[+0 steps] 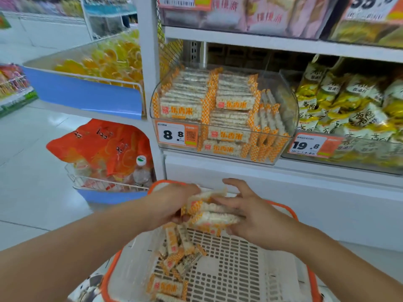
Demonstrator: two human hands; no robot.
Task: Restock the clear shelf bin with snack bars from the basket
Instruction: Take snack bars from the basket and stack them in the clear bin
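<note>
You are holding a stack of snack bars (pixel 212 211) between both hands, directly above the basket (pixel 229 269). Your left hand (pixel 172 203) is closing its grip on the stack's left end, fingers curled under it. Your right hand (pixel 259 216) is pressing against the stack's right end, with the thumb lifted and the fingers laid over the wrappers. More loose bars (pixel 176 256) are lying in the basket's left half, on its slotted white floor; the basket's right half is showing bare.

The clear bin (pixel 283 118) is sitting on the shelf above and beyond the basket, already holding flat piles of the same bars on its left and upright ones on its right. A price tag (pixel 177 134) reading 8.8 is sticking to the bin's front. Yellow and white snack bags (pixel 349 105) are filling the neighbouring bin to the right of the clear bin. Left of the basket, a wire rack is holding orange bags (pixel 102 147) and a bottle (pixel 142 173). A white ledge (pixel 283 177) is jutting out between the basket and the clear bin.
</note>
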